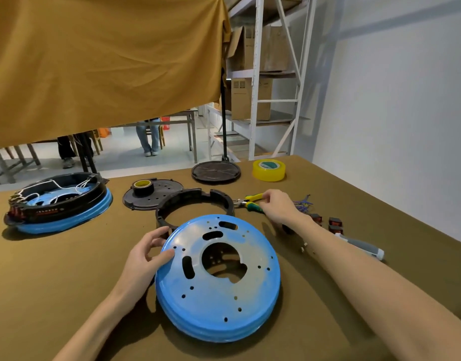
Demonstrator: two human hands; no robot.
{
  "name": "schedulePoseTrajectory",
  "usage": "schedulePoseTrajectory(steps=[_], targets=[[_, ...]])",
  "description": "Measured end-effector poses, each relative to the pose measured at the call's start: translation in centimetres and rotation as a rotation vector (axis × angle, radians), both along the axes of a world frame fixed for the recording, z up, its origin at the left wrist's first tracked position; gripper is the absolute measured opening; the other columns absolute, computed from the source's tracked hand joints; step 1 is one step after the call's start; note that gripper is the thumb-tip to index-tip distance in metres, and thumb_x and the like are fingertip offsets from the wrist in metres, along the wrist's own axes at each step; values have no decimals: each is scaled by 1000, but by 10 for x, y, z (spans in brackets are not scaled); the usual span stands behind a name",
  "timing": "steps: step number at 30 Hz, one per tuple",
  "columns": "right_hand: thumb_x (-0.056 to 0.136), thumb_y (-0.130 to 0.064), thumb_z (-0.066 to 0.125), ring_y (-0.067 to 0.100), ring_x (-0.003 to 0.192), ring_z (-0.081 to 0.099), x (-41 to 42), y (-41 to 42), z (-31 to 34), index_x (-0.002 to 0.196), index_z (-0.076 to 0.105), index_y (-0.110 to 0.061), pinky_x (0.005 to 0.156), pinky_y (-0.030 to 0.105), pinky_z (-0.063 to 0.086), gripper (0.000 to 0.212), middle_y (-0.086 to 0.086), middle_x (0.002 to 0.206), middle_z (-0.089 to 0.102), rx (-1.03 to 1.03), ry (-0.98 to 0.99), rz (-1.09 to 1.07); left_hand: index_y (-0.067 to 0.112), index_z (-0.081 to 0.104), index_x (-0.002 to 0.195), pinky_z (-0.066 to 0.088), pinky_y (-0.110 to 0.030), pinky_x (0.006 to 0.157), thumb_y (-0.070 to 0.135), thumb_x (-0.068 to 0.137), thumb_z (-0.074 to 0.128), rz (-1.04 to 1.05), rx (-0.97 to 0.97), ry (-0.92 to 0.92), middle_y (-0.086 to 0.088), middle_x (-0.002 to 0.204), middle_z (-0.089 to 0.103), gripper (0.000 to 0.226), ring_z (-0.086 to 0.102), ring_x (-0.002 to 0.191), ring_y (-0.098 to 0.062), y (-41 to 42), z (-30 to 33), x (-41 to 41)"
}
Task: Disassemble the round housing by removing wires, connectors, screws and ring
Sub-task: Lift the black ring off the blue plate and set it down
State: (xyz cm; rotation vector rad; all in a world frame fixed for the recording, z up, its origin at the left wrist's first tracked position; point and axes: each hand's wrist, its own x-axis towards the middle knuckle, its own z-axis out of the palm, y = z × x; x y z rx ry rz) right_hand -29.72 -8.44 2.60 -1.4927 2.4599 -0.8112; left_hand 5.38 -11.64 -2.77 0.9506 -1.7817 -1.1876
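Resting at the near middle of the desk (68, 269), the blue housing (216, 280) lies dish-face up and tilted, its far edge propped on the black ring (195, 204) just behind it. We note the left hand (146, 256) at the housing's left rim, thumb over the upper face and fingers curled beside the edge; its grip looks loosely closed on the rim, though we cannot tell how firmly. The right hand (279, 207) reaches well past the housing to the far right, fingers bent down onto the yellow-handled pliers (253, 201); whether that grip is fully clamped we cannot tell. The pliers' long axis runs roughly left-right, jaws pointing left toward the ring, handles under the right hand. The housing has no long axis, being round; its open centre faces up toward us. We judge the left hand nearer the housing, and any return of the pliers would travel leftward and toward us. A second, still-wired housing (60, 204) sits at far left, well apart. Loose wires (302, 201) and connectors (333, 222) lie right of the pliers.
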Motion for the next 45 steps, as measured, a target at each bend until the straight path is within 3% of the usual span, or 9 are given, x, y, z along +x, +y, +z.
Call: schedulePoseTrajectory(steps=[4, 8, 17, 23, 29, 36, 40, 43, 45], targets=[[102, -40, 53, 36, 121, 53, -8, -27, -18, 120, 63, -10, 102, 47, 42, 36, 15, 129, 60, 267, 429, 26, 35, 64, 130, 60, -20, 67, 52, 76, 71, -10, -1, -15, 10, 125, 66, 56, 70, 97, 2, -1, 3, 6], [105, -42, 48, 31, 119, 50, -14, -35, -26, 121, 68, -17, 99, 43, 38, 35, 9, 126, 63, 208, 660, 72, 42, 63, 126, 59, -18, 68, 52, 77, 69, -41, -2, -26, 18, 114, 70, 50, 70, 99, 1, -3, 3, 1], [105, -37, 50, 22, 76, 57, 0, 35, -2, 105, 60, -14, 60, 33, 40, 26, 4, 98, 59, -211, 452, 69, 39, 66, 120, 60, -21, 67, 53, 79, 66, -84, 27, -26, 21, 109, 73, 44, 72, 98, -5, -5, 5, -5], [103, -45, 48, 15, 61, 46, 33, 124, -3, 92, 48, -22, 52, 30, 33, 26, -7, 78, 49, -138, 577, 87, 39, 66, 120, 61, -23, 64, 53, 85, 75, -71, 17, -42, 8, 111, 74, 38, 73, 94, -6, 2, 7, -5], [101, -52, 42, 16, 67, 56, 68, 161, -21, 89, 46, -25, 59, 34, 48, 29, -9, 76, 52, 14, 501, 39, 43, 64, 115, 57, -27, 68, 48, 85, 68, -73, 7, -60, 6, 116, 72, 31, 73, 96, -14, 8, 8, -6], [100, -46, 52, 13, 60, 44, 70, 142, -13, 71, 40, -20, 49, 30, 30, 40, -2, 70, 47, 181, 224, -17, 43, 64, 115, 58, -33, 70, 45, 89, 73, -63, 3, -49, 3, 115, 72, 28, 73, 96, -20, 6, 5, -2], [101, -51, 42, 21, 59, 54, 47, 137, -5, 63, 47, -17, 54, 30, 38, 51, -1, 62, 52, 62, 127, -108, 41, 65, 116, 60, -37, 72, 32, 95, 67, -45, 16, -52, 0, 117, 72, 23, 73, 98, -23, -1, 0, 0], [99, -38, 47, 27, 95, 62, 5, 144, -2, 99, 61, -17, 78, 36, 50, 25, 4, 100, 63, 50, 422, -268, 40, 63, 117, 59, -36, 70, 33, 95, 67, -49, 19, -62, -1, 116, 71, 23, 73, 96, -23, -1, -1, -1], [97, -35, 49, 33, 114, 56, -21, 149, -6, 120, 55, -13, 94, 42, 44, 32, 12, 122, 59, 238, 484, -346, 38, 62, 118, 59, -36, 70, 35, 95, 66, -47, 14, -66, -2, 115, 70, 24, 73, 96, -24, -1, -1, -2]])
